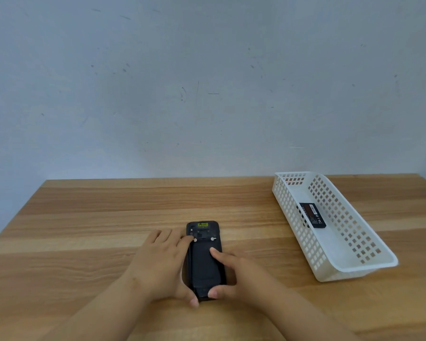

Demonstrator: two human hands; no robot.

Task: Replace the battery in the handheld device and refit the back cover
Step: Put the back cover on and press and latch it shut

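Observation:
A black handheld device point(205, 252) lies face down on the wooden table point(84, 230), its back cover point(203, 267) on it and a yellow label near its far end. My left hand point(161, 264) rests along the device's left edge, index fingertip near a latch at the cover's top left, thumb at the near end. My right hand point(234, 274) is on the right side, index finger pressing on the cover's middle, thumb at the near end. A black battery point(312, 215) with a red label lies inside the white basket point(369, 230).
The white perforated plastic basket stands at the right of the table, angled away from me. A grey-blue wall rises behind the table's far edge. Bare tabletop stretches to the left of the device.

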